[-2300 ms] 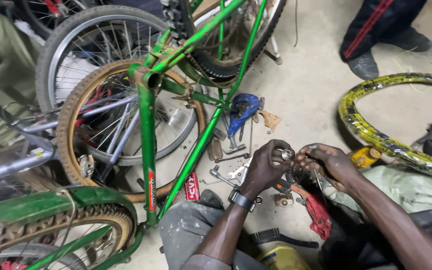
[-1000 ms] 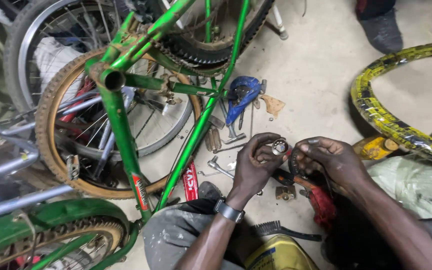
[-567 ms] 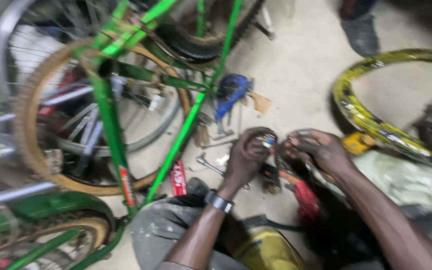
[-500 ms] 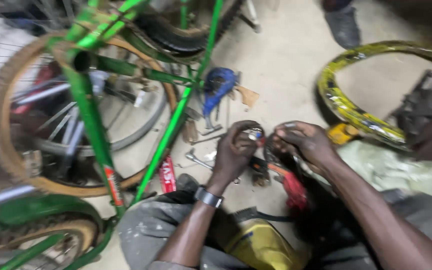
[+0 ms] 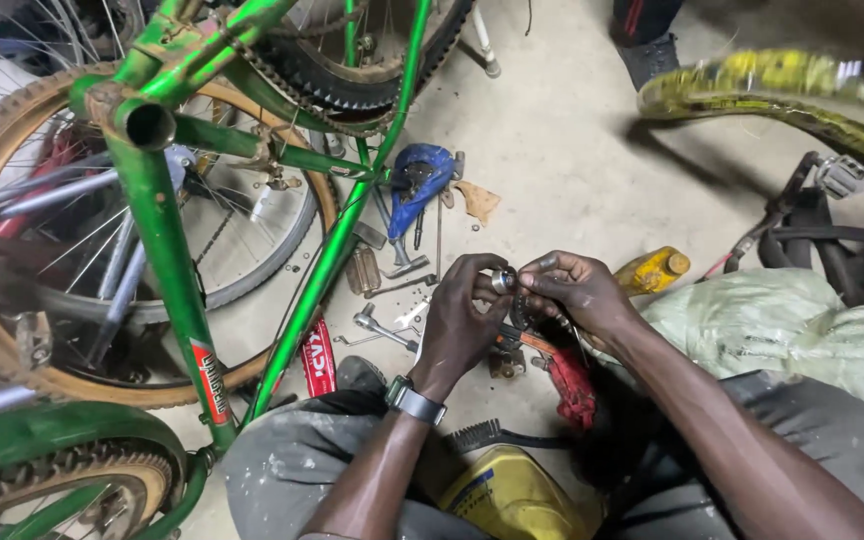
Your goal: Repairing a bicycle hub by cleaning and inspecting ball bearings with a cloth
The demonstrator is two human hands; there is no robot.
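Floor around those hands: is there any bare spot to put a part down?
Yes: bare concrete floor lies beyond the blue tool, up to the yellow tyre. It is crowded beside the green frame, where wrenches lie scattered, and under the left hand and right hand, which pinch a small metal part.

- Light is even and moderate, falling from above onto the pale concrete floor (image 5: 572, 150), which looks brightest.
- Shadows are soft and pool under the green bicycle frame (image 5: 167, 270).
- The yellow tyre (image 5: 782, 85) at upper right is smeared by motion blur.
- Straight lines bend slightly near the edges.
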